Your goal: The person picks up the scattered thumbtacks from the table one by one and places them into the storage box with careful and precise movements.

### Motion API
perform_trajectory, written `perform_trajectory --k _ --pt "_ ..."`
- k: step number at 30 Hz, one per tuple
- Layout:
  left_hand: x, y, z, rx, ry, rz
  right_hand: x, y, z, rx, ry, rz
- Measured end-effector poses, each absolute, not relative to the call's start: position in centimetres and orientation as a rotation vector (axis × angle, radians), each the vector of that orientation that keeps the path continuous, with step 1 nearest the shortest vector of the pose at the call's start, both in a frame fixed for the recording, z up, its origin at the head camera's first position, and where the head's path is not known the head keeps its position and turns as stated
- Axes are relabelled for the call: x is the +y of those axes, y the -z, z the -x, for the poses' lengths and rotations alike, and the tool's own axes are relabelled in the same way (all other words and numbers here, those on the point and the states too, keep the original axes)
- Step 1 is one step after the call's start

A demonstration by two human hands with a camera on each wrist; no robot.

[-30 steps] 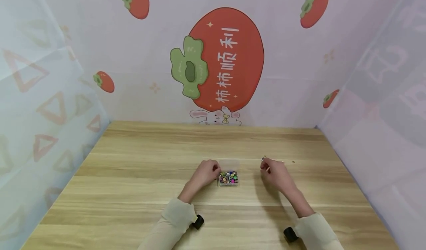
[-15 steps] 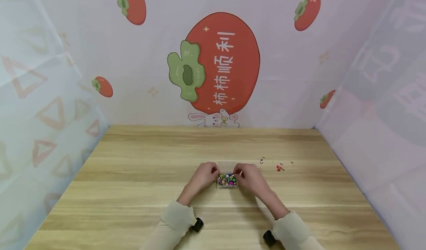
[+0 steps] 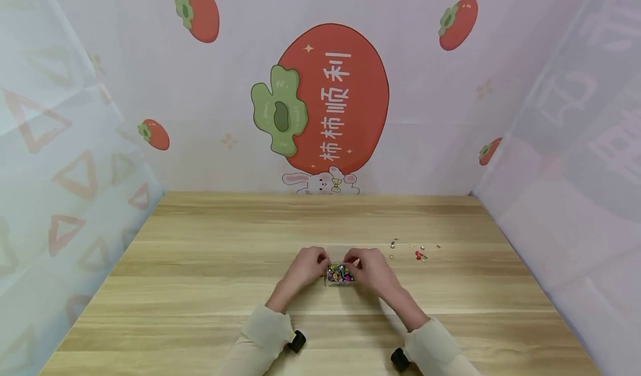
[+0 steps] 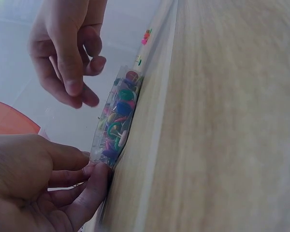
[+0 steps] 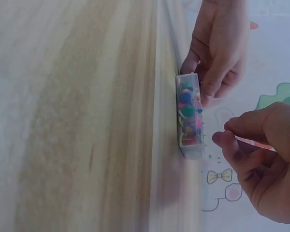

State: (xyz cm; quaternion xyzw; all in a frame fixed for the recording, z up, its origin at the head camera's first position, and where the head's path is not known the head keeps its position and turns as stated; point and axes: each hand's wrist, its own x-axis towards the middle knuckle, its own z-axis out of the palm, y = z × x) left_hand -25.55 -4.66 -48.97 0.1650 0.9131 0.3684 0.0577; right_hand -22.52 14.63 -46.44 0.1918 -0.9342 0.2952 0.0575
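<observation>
A small clear plastic box [image 3: 340, 283] filled with colourful thumbtacks [image 4: 125, 94] sits on the table in front of me. My left hand [image 3: 305, 267] pinches its left end between thumb and fingers, as the left wrist view shows close up. Over the box's right part is my right hand [image 3: 374, 271], its fingers curled and its fingertips above the tacks. In the right wrist view the right thumb and index fingertips almost meet beside the box's open side; I cannot tell whether a tack is between them. A see-through lid [image 3: 338, 250] is behind the box.
Several loose tacks [image 3: 418, 255], some red and some metallic, lie scattered on the wooden table [image 3: 225, 226] to the right of the box. Patterned cloth walls stand at the back and both sides.
My right hand has come from the scattered tacks on the right leftward to the box, then a little further over it. The left hand has stayed at the box's left end.
</observation>
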Motion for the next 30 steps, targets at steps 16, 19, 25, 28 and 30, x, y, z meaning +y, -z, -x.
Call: perform_trajectory --k 16,19,25,28,30 --pt "-4.7 49.2 25.3 2.772 -1.122 -0.499 23.2 46.4 23.5 -2.89 -0.817 -0.396" --pt "-4.7 49.2 25.3 2.766 -1.119 -0.495 24.3 46.9 24.1 -2.928 -0.805 -0.428" --pt "-4.8 49.1 25.2 2.777 -1.128 -0.511 24.7 47.4 25.0 -2.953 -0.752 -0.475" --pt "-4.8 49.1 25.2 2.784 -1.134 -0.53 24.6 47.5 25.3 -2.975 -0.726 -0.471" --pt "-4.8 49.1 25.2 2.783 -1.13 -0.537 24.4 47.6 25.4 -2.991 -0.704 -0.461"
